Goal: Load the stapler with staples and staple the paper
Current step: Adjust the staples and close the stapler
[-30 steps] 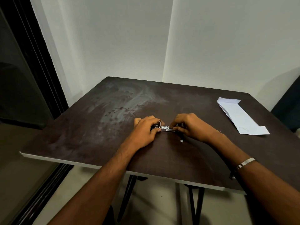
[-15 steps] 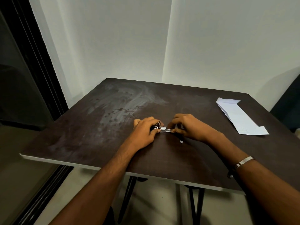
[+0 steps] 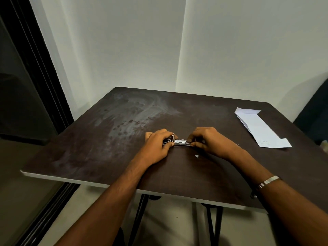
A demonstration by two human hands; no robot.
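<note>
Dark brown tabletop (image 3: 99, 153), white corner walls behind.
One small silver metal stapler (image 3: 179, 141) lies mid-table: my left hand (image 3: 157, 145) curls round one end, my right hand (image 3: 211, 141) pinches the other. One folded white paper (image 3: 260, 128) sits far right; one tiny white scrap (image 3: 196, 156) nearby.

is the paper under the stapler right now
No, the paper lies untouched near the table's right edge, apart from the stapler held between the left hand and right hand.
</note>
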